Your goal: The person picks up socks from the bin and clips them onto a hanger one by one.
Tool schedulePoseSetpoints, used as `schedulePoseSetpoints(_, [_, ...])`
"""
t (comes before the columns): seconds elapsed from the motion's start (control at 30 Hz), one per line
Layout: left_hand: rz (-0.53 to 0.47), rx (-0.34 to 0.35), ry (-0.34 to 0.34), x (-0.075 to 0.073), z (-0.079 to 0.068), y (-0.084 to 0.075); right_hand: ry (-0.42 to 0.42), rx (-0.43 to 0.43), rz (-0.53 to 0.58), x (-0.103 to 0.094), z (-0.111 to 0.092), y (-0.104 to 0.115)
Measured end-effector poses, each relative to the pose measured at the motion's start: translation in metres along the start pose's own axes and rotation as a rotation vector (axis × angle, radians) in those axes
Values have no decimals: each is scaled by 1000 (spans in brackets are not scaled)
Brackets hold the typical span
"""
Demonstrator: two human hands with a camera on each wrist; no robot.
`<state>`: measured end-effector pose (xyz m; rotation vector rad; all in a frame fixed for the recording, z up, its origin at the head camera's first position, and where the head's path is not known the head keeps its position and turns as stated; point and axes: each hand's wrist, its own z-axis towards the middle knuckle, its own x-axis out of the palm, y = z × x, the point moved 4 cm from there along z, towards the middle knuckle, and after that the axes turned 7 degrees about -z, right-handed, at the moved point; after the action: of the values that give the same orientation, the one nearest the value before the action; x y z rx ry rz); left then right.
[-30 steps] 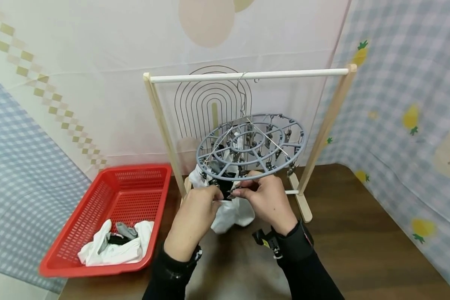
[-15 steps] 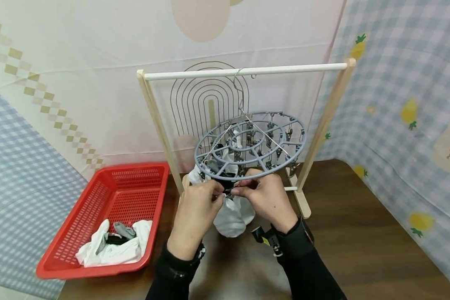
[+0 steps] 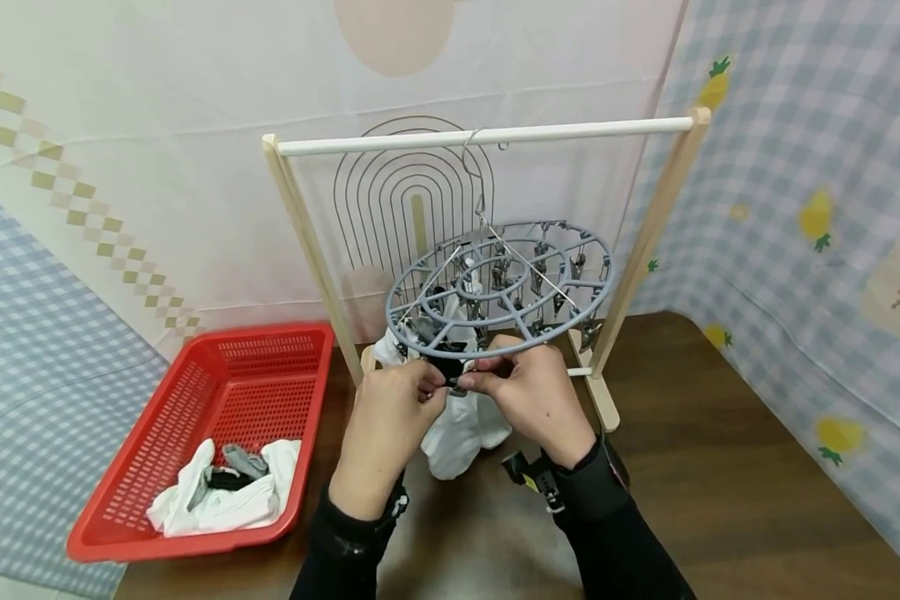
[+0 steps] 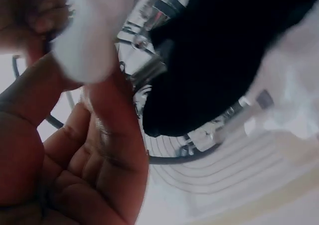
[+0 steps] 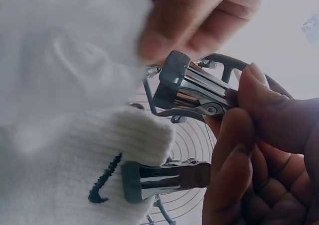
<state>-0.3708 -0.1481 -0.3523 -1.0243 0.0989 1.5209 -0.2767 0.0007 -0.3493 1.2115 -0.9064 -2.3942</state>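
Both hands meet beneath the front rim of a round grey clip hanger (image 3: 420, 335). My left hand (image 3: 386, 425) pinches the edge of a white sock (image 4: 94, 36) between thumb and fingers. With thumb and index finger, my right hand (image 3: 543, 404) squeezes the handles of a metal clip (image 5: 194, 88); its padded jaws are parted, right beside the fabric. A second clip (image 5: 162, 177) bites the cuff of another white sock (image 5: 107, 155) bearing a dark tick mark. Beside the left hand in its wrist view hangs a black sock (image 4: 209, 60). White fabric (image 3: 453, 437) droops below the hands.
The hanger hooks onto the white bar (image 3: 570, 132) of a wooden-legged rack (image 3: 663, 225). Several unused metal clips (image 3: 588, 333) dangle at its right. A red basket (image 3: 262, 358) at the left holds white, grey and black socks (image 3: 228, 492). All stand on a brown table (image 3: 727, 467).
The hands stay together at the hanger's front, with small finger shifts around the clip. The white fabric below them sways a little. The head view tilts slightly.
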Motion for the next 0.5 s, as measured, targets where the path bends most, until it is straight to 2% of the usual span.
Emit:
schedulePoseSetpoints(0.1, [-61,39,12,-1,1,-4,12,-1,-16,0,2,-1])
schedulePoseSetpoints(0.27, [-114,116,-12,-3,2,-10,38,7,-27,2,4,-3])
schedulePoseSetpoints(0.4, [-76,103,-28,-2,1,-6,143,10,-24,6,4,-5])
schedulePoseSetpoints(0.5, [-21,77,-16,-3,0,-3,230,-30,-85,5,5,-4])
